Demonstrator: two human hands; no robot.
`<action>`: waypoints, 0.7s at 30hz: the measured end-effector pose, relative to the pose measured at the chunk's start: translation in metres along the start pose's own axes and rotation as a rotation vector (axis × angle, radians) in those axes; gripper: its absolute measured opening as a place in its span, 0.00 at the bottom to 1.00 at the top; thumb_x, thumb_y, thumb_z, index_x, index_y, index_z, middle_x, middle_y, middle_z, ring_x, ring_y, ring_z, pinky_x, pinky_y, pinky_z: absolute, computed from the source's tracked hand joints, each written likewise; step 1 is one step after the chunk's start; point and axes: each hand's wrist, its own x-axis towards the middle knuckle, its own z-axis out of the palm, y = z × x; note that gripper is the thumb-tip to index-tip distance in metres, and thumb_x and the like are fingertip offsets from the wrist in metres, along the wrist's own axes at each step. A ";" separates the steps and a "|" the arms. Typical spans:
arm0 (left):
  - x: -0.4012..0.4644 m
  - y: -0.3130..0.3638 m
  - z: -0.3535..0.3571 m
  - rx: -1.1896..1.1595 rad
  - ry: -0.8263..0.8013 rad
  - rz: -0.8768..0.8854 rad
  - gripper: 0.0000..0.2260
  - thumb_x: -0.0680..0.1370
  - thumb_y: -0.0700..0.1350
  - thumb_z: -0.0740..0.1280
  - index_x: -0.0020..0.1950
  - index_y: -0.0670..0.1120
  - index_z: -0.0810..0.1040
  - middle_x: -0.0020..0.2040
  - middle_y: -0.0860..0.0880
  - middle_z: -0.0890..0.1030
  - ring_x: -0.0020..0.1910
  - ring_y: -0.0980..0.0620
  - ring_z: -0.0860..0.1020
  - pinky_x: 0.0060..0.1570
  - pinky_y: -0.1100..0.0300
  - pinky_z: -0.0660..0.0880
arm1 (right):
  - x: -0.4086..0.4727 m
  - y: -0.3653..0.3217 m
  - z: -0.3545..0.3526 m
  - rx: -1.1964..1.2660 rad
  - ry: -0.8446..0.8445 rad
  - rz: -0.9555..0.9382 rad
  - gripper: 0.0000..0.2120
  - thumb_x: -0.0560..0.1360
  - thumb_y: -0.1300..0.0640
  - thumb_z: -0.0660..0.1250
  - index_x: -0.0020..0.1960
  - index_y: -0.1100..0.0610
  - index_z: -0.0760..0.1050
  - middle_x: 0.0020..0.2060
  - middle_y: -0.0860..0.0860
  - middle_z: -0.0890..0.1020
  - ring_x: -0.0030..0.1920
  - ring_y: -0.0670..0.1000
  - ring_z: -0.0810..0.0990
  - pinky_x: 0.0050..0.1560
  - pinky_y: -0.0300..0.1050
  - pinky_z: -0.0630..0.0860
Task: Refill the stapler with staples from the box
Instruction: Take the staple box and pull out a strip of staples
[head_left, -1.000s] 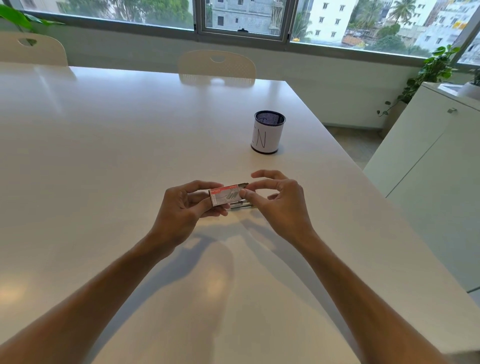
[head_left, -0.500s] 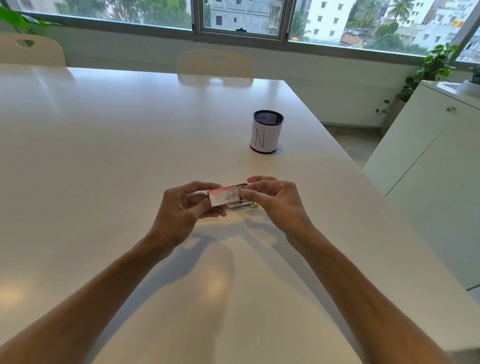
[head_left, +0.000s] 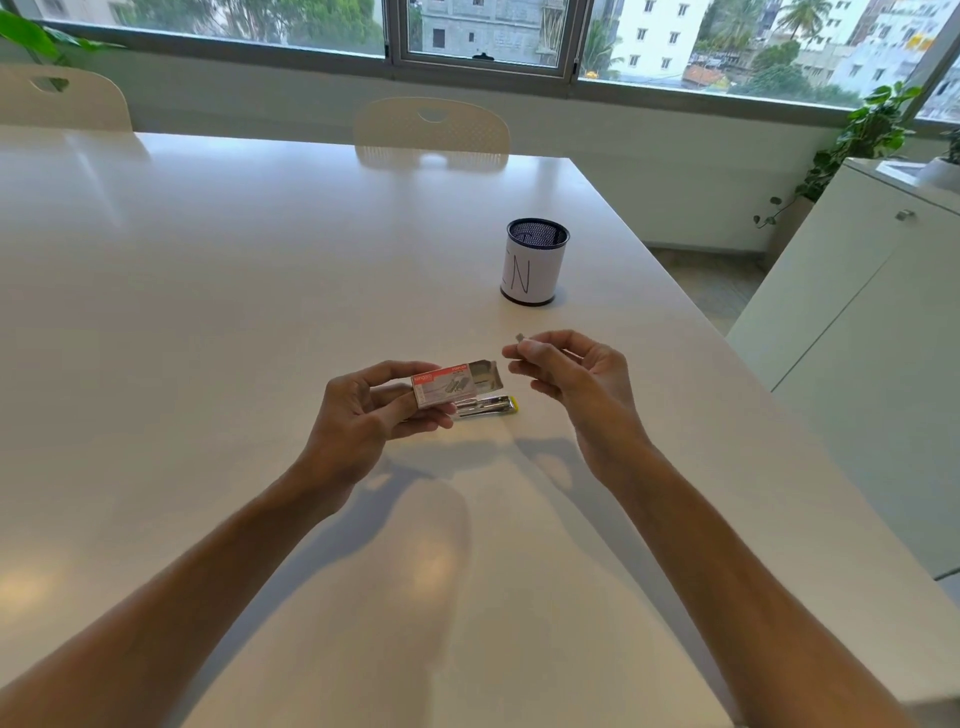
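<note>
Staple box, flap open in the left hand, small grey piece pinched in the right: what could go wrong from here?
1. The staple box is held with its open flap facing sideways; tilted further, staples might slide out onto the table.
2. The right hand holds the staple strip only by its fingertips; it could drop or break apart.
3. The stapler lies partly hidden under the box, so the left hand could knock it.

Staple box (head_left: 445, 385): white card, red band along top edge, grey printed picture; open flap grey inside.
Stapler (head_left: 488, 405): shiny silver metal, yellow tip at its 3 o'clock end.
Pen cup (head_left: 535, 260): dark blue mesh, white paper wrap, black handwritten marks.
Table (head_left: 260, 270): glossy white.
Chairs (head_left: 431, 132): cream.
</note>
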 end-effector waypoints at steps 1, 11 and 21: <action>0.000 0.000 -0.001 -0.007 -0.006 -0.002 0.12 0.77 0.33 0.67 0.52 0.47 0.84 0.44 0.41 0.87 0.41 0.45 0.86 0.42 0.62 0.82 | 0.000 0.000 0.000 -0.004 0.014 -0.018 0.01 0.75 0.59 0.71 0.47 0.56 0.81 0.42 0.49 0.88 0.43 0.45 0.86 0.43 0.35 0.77; 0.001 0.000 -0.002 -0.032 -0.014 -0.032 0.10 0.78 0.36 0.66 0.53 0.47 0.84 0.48 0.41 0.86 0.44 0.41 0.86 0.46 0.57 0.83 | -0.001 0.012 0.006 -0.061 -0.049 0.018 0.15 0.77 0.70 0.64 0.42 0.55 0.84 0.35 0.48 0.87 0.37 0.46 0.85 0.38 0.33 0.79; 0.000 0.001 -0.002 -0.028 -0.009 -0.033 0.11 0.78 0.35 0.66 0.53 0.46 0.84 0.48 0.41 0.87 0.45 0.40 0.86 0.45 0.57 0.83 | -0.002 0.007 0.007 0.142 -0.141 0.240 0.09 0.76 0.61 0.68 0.41 0.60 0.85 0.41 0.58 0.87 0.41 0.50 0.86 0.42 0.35 0.81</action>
